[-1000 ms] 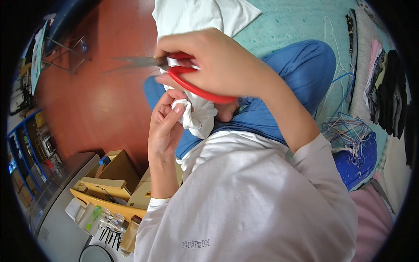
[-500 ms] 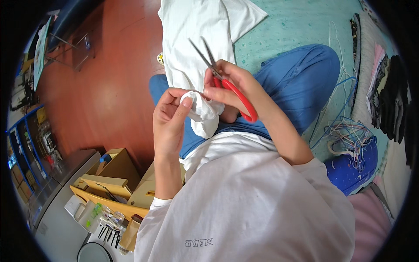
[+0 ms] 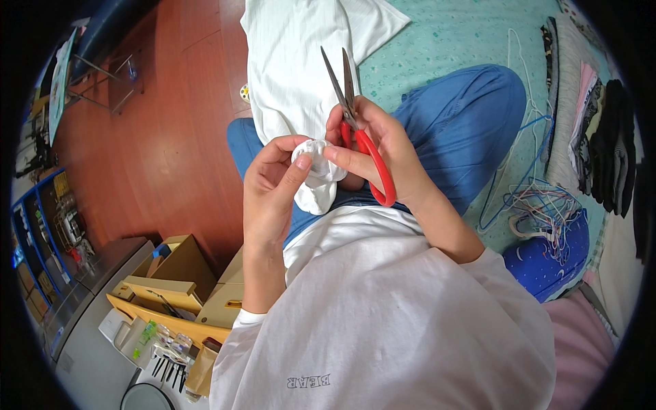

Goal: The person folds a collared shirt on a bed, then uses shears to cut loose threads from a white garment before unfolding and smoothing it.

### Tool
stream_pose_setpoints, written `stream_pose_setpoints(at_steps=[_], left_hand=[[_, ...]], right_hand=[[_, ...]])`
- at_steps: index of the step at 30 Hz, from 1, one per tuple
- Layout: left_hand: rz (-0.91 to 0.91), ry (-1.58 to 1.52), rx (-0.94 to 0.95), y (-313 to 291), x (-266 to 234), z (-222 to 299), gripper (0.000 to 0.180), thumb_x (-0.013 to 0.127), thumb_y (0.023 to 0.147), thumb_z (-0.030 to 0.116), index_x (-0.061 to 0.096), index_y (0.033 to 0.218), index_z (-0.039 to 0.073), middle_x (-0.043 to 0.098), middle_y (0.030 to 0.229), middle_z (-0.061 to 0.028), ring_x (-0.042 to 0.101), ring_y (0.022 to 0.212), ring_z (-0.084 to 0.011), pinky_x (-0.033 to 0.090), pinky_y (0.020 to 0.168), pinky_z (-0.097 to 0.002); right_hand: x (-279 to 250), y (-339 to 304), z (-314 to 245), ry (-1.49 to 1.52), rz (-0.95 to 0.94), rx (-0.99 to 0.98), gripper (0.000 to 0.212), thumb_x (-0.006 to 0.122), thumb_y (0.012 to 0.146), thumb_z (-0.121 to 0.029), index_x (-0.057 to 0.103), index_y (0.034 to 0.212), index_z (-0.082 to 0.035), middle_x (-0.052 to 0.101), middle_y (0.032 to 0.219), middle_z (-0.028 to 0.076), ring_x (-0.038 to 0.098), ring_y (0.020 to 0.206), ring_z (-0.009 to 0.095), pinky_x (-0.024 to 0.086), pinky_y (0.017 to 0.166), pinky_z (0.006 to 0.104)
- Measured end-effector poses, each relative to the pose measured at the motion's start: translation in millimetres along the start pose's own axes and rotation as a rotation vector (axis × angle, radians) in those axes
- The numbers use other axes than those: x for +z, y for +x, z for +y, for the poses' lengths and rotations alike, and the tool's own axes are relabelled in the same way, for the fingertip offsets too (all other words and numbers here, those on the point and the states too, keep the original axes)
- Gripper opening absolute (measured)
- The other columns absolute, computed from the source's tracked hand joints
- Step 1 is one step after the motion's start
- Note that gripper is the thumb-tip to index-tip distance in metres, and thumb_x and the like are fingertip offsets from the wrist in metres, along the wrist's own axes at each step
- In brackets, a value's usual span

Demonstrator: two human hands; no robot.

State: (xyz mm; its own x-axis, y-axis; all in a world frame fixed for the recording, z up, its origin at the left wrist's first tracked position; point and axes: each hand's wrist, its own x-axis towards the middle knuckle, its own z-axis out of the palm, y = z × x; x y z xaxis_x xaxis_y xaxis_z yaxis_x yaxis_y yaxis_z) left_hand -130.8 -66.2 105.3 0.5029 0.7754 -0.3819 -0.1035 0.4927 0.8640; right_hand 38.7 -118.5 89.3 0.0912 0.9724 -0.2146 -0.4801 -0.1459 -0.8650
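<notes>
My left hand pinches a bunched, ring-like part of white cloth between thumb and fingers. Red-handled scissors lie in my right hand, the blades parted and pointing away from me. The right thumb also rests against the edge of the bunched cloth. A white ribbed garment stretches from near my hands over the floor beyond my lap. Whether the bunched cloth belongs to that garment is hidden by my hands.
My crossed legs in blue trousers surround the work. At right lie tangled hangers, a blue cushion-like thing and folded clothes on a green mat. At left stand an open drawer and a wooden floor.
The scissors have turned more upright and shifted slightly right in my right hand. The bunched cloth now faces up more, and the right thumb has moved onto its edge.
</notes>
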Motion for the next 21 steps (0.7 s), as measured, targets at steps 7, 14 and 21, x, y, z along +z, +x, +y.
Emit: stream_pose_setpoints(at_steps=[7,14,21], left_hand=[[0.016,-0.101,0.020,2,9,0,0.019,0.061,0.093,0.014,0.058,0.107,0.001,0.064,0.100,-0.0058,0.058,0.092,-0.0115,0.043,0.085,-0.0261],[-0.125,-0.245,-0.036,2,0,-5,0.019,0.061,0.093,0.014,0.057,0.107,0.001,0.064,0.098,-0.0060,0.059,0.091,-0.0118,0.043,0.085,-0.0264],[-0.115,-0.252,-0.067,4,0,-8,0.018,0.062,0.091,0.008,0.055,0.107,0.003,0.063,0.096,-0.0022,0.057,0.088,-0.0088,0.043,0.081,-0.0238]], right_hand=[[5,-13,-2,-0.061,0.022,0.010,0.032,0.075,0.081,-0.009,0.054,0.105,-0.002,0.058,0.087,0.002,0.055,0.079,0.007,0.048,0.072,0.0231],[-12,-19,0,-0.556,-0.085,-0.262,0.036,0.081,0.075,-0.017,0.058,0.098,0.000,0.059,0.082,0.007,0.057,0.068,0.014,0.047,0.063,0.0277],[-11,-19,-4,-0.774,-0.072,-0.373,0.038,0.083,0.069,-0.019,0.059,0.095,-0.004,0.059,0.080,0.007,0.060,0.064,0.021,0.049,0.057,0.0326]])
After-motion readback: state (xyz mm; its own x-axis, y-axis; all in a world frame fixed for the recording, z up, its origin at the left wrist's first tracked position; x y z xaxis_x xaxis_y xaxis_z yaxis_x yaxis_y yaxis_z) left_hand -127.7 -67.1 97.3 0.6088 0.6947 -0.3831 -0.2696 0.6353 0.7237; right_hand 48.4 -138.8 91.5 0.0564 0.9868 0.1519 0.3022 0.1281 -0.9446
